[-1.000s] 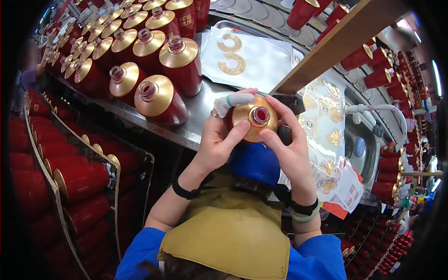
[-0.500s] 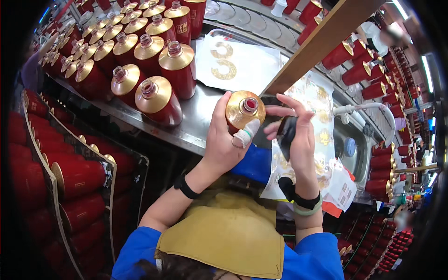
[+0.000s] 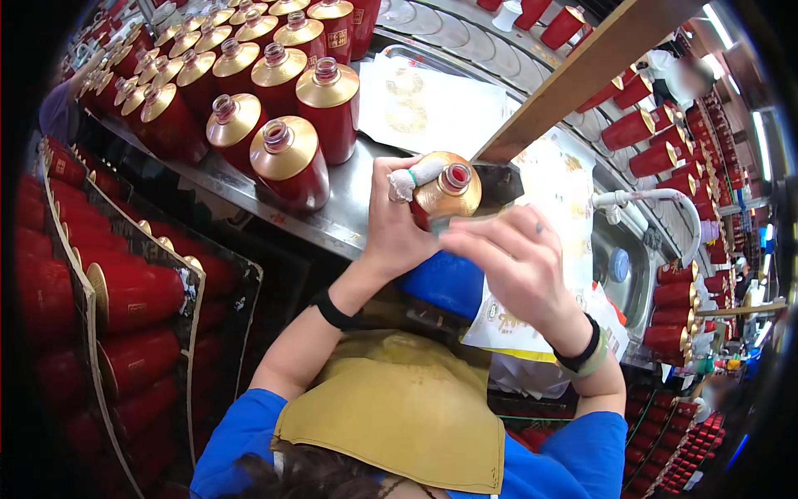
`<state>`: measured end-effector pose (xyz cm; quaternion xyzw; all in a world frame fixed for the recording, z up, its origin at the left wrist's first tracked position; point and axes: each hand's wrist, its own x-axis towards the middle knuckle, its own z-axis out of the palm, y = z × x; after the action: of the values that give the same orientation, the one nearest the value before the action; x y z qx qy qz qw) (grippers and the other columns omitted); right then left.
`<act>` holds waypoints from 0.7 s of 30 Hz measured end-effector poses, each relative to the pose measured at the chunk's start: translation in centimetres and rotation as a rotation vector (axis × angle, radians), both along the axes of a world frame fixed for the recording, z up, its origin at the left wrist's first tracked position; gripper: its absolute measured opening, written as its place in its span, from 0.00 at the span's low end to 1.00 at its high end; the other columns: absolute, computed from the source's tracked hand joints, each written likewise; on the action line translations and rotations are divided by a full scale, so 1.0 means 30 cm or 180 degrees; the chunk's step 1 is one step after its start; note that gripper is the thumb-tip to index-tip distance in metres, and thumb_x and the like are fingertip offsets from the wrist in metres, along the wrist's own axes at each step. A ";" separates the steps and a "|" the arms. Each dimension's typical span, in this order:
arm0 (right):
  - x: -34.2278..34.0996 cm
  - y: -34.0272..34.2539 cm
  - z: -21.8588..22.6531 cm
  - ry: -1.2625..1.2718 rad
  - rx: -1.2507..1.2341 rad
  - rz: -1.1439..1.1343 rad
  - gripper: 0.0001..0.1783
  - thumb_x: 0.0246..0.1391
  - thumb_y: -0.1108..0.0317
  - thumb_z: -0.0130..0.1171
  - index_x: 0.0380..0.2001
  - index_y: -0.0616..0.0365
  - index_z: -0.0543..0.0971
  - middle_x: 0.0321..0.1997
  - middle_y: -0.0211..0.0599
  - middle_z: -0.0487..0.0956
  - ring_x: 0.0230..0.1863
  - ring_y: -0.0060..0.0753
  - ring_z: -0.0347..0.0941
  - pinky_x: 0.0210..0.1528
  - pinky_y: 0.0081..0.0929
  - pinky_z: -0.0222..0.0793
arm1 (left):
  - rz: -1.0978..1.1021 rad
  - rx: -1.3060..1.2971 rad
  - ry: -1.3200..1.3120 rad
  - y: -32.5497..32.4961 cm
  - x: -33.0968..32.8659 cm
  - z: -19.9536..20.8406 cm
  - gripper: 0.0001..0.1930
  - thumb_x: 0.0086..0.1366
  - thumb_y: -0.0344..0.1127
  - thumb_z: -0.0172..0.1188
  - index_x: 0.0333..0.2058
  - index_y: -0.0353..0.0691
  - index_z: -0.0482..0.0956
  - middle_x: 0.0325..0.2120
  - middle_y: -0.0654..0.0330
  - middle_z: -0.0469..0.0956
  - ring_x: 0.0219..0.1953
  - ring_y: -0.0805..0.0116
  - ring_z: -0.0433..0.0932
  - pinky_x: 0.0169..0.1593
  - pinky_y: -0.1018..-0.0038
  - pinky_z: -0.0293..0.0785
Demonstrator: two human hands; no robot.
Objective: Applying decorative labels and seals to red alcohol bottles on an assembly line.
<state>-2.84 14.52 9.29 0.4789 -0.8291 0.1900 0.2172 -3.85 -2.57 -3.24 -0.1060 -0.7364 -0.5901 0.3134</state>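
Observation:
My left hand (image 3: 394, 218) is closed around a red bottle (image 3: 449, 197) with a gold shoulder and an uncapped glass neck. A white wrapped finger of that hand lies across the gold shoulder, left of the neck. At the bottle's near right side, my right hand (image 3: 519, 262) has its fingers pinched together against or just beside the red body. Something small and greyish shows at the fingertips, too little to name. Behind the bottle, to its right, sits a dark block-like object (image 3: 499, 185). Below the bottle is a blue surface (image 3: 445, 284).
Many similar bottles (image 3: 287, 162) stand upright on the metal bench (image 3: 345, 187) at the left. White sheets (image 3: 453, 104) with gold decals lie beyond and to the right. A wooden post (image 3: 573, 79) slants across there. A sink (image 3: 636, 287) with a white pipe is at right.
The black object has left my right hand and a dark block now shows behind the bottle. My right fingers have come in to the bottle's side. The wrapped finger has shifted to the neck's left.

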 end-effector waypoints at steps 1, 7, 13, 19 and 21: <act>0.018 -0.005 0.007 -0.0339 0.0115 0.0163 0.18 0.40 0.71 0.65 0.39 0.53 0.85 0.40 0.26 0.85 0.41 0.29 0.78 0.42 0.31 0.72 | -0.0335 0.0077 0.0050 -0.020 -0.006 -0.005 0.43 0.41 0.35 0.83 0.57 0.38 0.69 0.52 0.52 0.66 0.54 0.54 0.72 0.57 0.63 0.74; -0.041 -0.018 0.009 0.0459 0.0033 0.0023 0.20 0.37 0.69 0.65 0.40 0.47 0.85 0.38 0.22 0.84 0.36 0.26 0.74 0.37 0.27 0.66 | -0.0856 -0.0009 0.0070 -0.083 -0.011 0.020 0.42 0.42 0.33 0.81 0.58 0.40 0.72 0.54 0.54 0.68 0.57 0.55 0.73 0.59 0.63 0.74; -0.037 -0.031 0.034 0.0549 -0.0154 0.0032 0.18 0.37 0.69 0.65 0.37 0.45 0.86 0.34 0.19 0.83 0.35 0.24 0.73 0.40 0.29 0.64 | -0.0646 0.0424 0.0064 -0.020 0.001 -0.013 0.46 0.42 0.34 0.83 0.61 0.43 0.68 0.59 0.53 0.65 0.61 0.53 0.71 0.62 0.62 0.72; 0.022 -0.032 0.026 -0.0554 0.0594 0.0461 0.17 0.38 0.70 0.64 0.36 0.44 0.86 0.37 0.16 0.85 0.33 0.23 0.72 0.41 0.28 0.61 | -0.0046 -0.0160 0.0298 -0.031 0.017 -0.005 0.44 0.41 0.35 0.84 0.58 0.41 0.71 0.54 0.53 0.66 0.56 0.54 0.72 0.57 0.63 0.74; -0.040 -0.022 0.019 0.0598 -0.0067 -0.0012 0.17 0.39 0.69 0.63 0.37 0.42 0.85 0.34 0.16 0.82 0.33 0.22 0.73 0.41 0.27 0.62 | -0.0253 -0.0158 0.0257 -0.040 0.023 0.002 0.43 0.42 0.33 0.81 0.59 0.40 0.70 0.53 0.53 0.67 0.54 0.54 0.74 0.56 0.63 0.76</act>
<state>-4.04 13.85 9.87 0.4908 -0.8039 0.1526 0.2994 -3.16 -3.77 -3.19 -0.1666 -0.7328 -0.5789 0.3165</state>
